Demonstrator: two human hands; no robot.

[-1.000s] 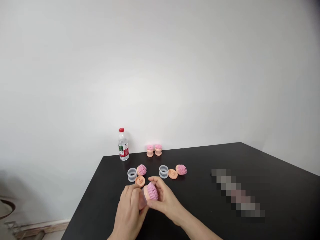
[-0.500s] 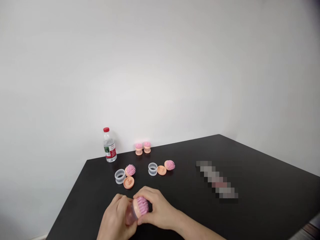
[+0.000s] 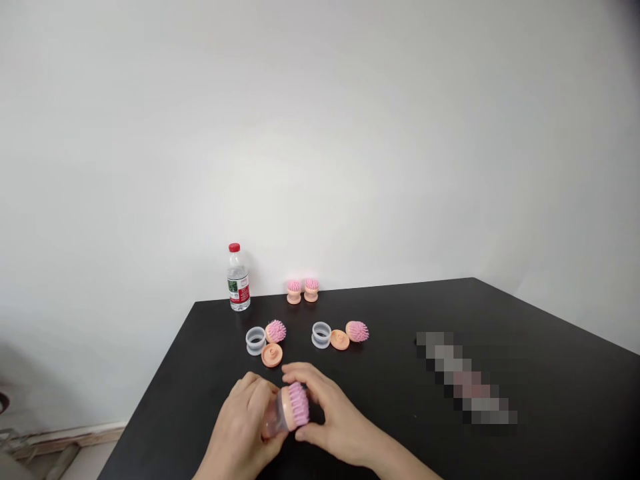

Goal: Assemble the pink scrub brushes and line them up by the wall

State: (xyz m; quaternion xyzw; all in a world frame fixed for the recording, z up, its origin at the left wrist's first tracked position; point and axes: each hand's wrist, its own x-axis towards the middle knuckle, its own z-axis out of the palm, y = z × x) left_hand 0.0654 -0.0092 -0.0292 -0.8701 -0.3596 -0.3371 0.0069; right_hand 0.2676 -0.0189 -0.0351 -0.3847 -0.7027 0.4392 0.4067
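A scrubbing brush [image 3: 295, 407] with pink bristles, a peach collar and a translucent body lies tilted in my left hand [image 3: 243, 423], bristles facing right. My left fingers are wrapped round its clear body. Around the bristle end curves my right hand [image 3: 333, 420], thumb and fingers apart with a gap to the bristles. Beyond my hands, on the left, a clear ring [image 3: 255, 341], a bristle head [image 3: 276, 331] and a peach disc [image 3: 272, 355] lie close together. Farther right is a similar group: a clear ring [image 3: 321, 335], a peach disc [image 3: 340, 340] and a bristle head [image 3: 357, 331].
Two whole brushes, a left one [image 3: 294, 292] and a right one [image 3: 311, 290], stand against the wall. A water bottle [image 3: 239, 280] with a red cap stands at the back left of the black table [image 3: 390, 380]. A pixelated long item [image 3: 465, 380] lies on the right.
My right hand has loosened from the brush's bristle end, its fingers now spread apart. My left hand still holds the brush. The view has shifted, so things on the table appear farther right.
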